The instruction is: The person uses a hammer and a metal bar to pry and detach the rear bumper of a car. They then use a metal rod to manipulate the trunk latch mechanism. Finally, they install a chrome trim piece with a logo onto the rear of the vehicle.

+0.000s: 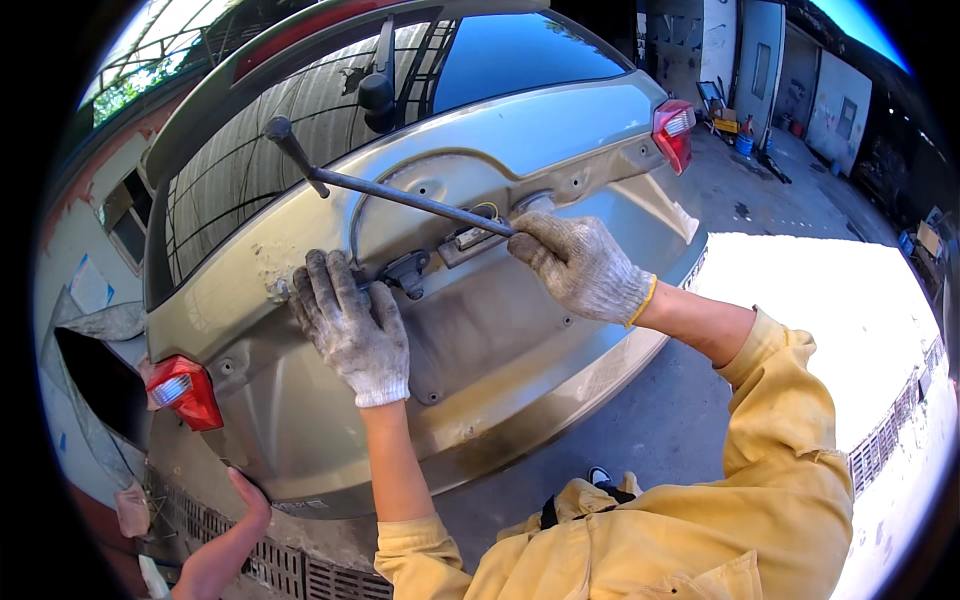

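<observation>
My right hand [575,262], in a grey-white knit glove with a yellow cuff edge, is closed around the end of a long-handled hammer [410,199]. The hammer's head is raised at upper left, in front of the rear window. Spread flat on the gold-beige tailgate [480,350] lies my gloved left hand [352,325], its fingertips darkened with dirt. Just beside its fingers is a scuffed, chipped patch [275,275]. A black latch or handle piece [405,272] sits in the recess right of that hand, and a long fitting [475,243] with a wire lies farther right.
Red tail lights [185,392] [673,135] flank the tailgate. A rear wiper [378,90] stands on the glass. At lower left, another person's bare hand [250,498] is by the car's lower edge. Slotted floor grates [300,570] run below. Tools and a blue can [744,144] stand at far right.
</observation>
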Demonstrator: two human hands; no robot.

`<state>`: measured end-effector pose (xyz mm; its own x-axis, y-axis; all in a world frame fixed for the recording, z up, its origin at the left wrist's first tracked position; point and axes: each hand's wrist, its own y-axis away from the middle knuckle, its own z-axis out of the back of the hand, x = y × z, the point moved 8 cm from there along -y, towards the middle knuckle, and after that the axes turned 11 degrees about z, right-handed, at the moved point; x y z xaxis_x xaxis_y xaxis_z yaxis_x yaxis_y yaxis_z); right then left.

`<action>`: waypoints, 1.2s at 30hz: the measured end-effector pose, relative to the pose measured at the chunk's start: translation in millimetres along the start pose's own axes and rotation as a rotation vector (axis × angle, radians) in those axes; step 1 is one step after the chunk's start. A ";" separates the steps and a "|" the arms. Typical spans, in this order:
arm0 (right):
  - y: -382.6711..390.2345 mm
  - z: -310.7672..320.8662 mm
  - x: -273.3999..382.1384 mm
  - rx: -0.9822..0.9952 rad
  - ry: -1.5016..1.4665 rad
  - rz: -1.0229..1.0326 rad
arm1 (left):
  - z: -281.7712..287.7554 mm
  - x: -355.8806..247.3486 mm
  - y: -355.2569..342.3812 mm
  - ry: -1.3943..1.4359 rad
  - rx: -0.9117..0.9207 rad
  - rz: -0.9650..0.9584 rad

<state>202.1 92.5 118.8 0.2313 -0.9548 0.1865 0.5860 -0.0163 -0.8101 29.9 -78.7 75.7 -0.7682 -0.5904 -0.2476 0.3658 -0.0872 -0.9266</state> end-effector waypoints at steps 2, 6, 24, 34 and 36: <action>6.5 -1.4 -8.9 0.016 -0.005 -0.008 | -8.9 -1.6 -8.3 -0.031 -0.004 -0.016; -12.4 31.3 -14.7 -0.003 -0.022 -0.074 | -24.0 -15.0 -30.2 -0.148 -0.034 -0.064; 19.4 108.6 -94.4 -0.080 -0.020 -0.114 | -75.6 -88.6 -64.8 -0.203 0.102 -0.148; 43.4 113.9 -113.2 -0.074 0.001 -0.096 | -86.6 -127.3 -54.4 -0.055 0.121 -0.208; 37.9 118.6 -114.0 -0.025 0.004 -0.170 | -83.6 -130.3 -56.4 -0.021 0.119 -0.227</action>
<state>290.0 235.9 132.7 0.1271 -0.9390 0.3196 0.5966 -0.1850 -0.7809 65.5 70.2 136.6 -0.8271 -0.5613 -0.0305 0.2458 -0.3123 -0.9177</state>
